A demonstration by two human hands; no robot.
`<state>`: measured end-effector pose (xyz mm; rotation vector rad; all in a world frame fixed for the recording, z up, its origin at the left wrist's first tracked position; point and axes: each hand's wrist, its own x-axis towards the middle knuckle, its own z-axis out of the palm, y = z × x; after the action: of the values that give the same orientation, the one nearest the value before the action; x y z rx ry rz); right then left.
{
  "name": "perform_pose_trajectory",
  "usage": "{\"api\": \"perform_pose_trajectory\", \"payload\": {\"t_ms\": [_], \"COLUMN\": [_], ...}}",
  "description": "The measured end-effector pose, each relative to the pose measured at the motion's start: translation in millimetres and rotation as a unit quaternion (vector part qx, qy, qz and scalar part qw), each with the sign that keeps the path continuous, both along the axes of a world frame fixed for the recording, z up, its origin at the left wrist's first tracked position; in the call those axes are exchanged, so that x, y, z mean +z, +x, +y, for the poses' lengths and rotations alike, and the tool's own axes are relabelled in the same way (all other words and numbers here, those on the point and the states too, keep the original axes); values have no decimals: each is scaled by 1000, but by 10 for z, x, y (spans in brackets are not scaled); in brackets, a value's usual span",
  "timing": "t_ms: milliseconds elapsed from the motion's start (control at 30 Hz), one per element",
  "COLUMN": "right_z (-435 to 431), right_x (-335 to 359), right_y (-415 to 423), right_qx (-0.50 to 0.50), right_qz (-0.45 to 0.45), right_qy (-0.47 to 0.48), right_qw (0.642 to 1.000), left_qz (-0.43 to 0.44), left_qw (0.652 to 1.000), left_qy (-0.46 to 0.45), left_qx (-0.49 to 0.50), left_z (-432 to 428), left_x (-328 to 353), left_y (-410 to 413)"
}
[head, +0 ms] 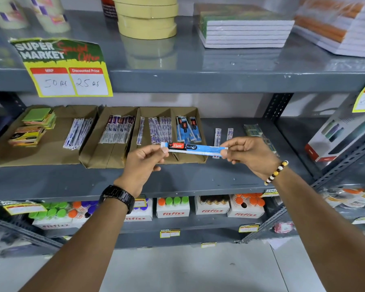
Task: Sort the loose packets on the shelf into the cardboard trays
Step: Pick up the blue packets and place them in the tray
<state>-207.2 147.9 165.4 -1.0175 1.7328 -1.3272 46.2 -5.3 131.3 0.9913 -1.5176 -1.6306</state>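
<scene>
Grey metal shop shelving fills the view, and the middle shelf [198, 178] carries a row of cardboard trays [51, 152] with packets already sorted by kind into their slots. Both hands are up in front of that shelf holding one blue packet [195, 149] flat and sideways between them, with "Flair" and "Pen Refill" printed on it. Left hand [144, 163] is pinching the left end between thumb and fingers, mostly curled shut around it, and the right hand [247, 153] is doing the same on the right end. So the packet is in the air, just in front of the rightmost tray slot. Looks to me like the step here is checking what it is before filing it. That rightmost slot already has matching blue packets [187, 129], so I'd guess that's where it belongs. Next move would need one hand to let go, the packet turned lengthwise to match the others, then slid in on top of that pile. Two white packets [223, 135] are lying loose on the bare shelf just right of the trays, partly hidden behind the right hand, so there's more to sort after this one.
</scene>
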Motion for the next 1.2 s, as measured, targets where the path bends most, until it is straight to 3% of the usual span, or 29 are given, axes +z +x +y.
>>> {"api": "perform_pose_trajectory", "payload": {"t_ms": [100,167,267,333,467,633,1000,1200], "right_z": [-9,-50,-155,-246,-466,-817,-1481,-1531], "right_x": [-92,-188,-347,-440,-591,-633,-796,-931], "right_y": [33,57,112,167,329,556,569,468], "right_qx": [-36,-87,-164,-214,-287,-314,-290,-256], "right_qz": [-23,-55,-97,-121,-193,-252,-258,-117], "right_qy": [-4,-17,-31,-32,-44,-66,-22,61], "right_qw": [999,995,981,969,937,913,921,958], "left_qz": [-63,-158,-301,-345,-424,-459,-475,-482], "left_qw": [995,973,897,849,781,773,749,743], "left_qy": [-78,-165,-322,-399,-457,-434,-454,-457], "left_qx": [-11,-33,-31,-25,-47,-58,-78,-83], "left_z": [19,4,-31,-63,-178,-195,-181,-190], "left_x": [-140,-322,-596,-723,-950,-1234,-1381,-1383], "left_y": [-65,-73,-35,-45,-127,-101,-81,-92]}}
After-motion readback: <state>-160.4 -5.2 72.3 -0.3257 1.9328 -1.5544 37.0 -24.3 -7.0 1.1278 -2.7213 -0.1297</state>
